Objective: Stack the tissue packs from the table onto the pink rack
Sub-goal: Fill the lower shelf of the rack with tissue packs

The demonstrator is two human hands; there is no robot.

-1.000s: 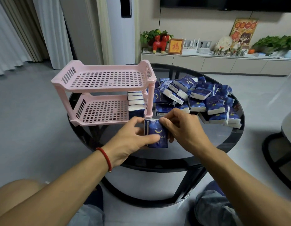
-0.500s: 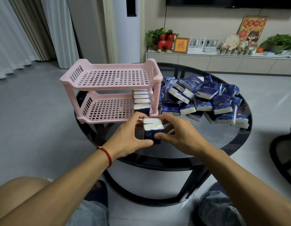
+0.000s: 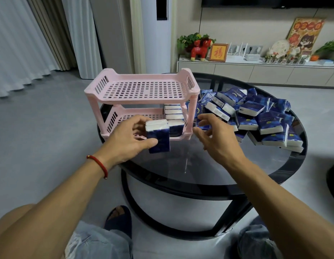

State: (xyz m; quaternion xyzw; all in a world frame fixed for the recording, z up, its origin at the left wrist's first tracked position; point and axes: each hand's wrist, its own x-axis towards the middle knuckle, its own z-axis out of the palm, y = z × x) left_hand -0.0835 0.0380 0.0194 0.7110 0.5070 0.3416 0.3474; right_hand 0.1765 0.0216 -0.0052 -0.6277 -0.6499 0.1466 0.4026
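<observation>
the left hand (image 3: 127, 139), a red cord at its wrist, holds two packs (image 3: 158, 135) upright and side by side, thumb on the near blue face and fingers curled round the far side, just in front of the rack (image 3: 143, 99) and level with its lower shelf. these packs look light and soft: thin glossy film over folded tissue, so they should give under a squeeze and slide on each other; a hold across the broad flat faces, pressing both together, seems the safest way to keep the pair from splaying. the rack is pink moulded plastic, two tiers with gridded floors and slotted end walls on round posts; its top tier holds nothing, and the right end of the lower shelf carries a row of packs (image 3: 173, 116) standing on edge with white ends up. it stands at the left of a round dark glass table (image 3: 199, 165), smooth and reflective, on a black frame. to the right of the rack the right hand (image 3: 216, 139) hovers above the glass with its fingers spread and loosely bent, holding nothing, the tips near the edge of the pile (image 3: 256, 116). that pile is a loose heap of many blue and white packs lying at all angles across the right half of the table.
</observation>
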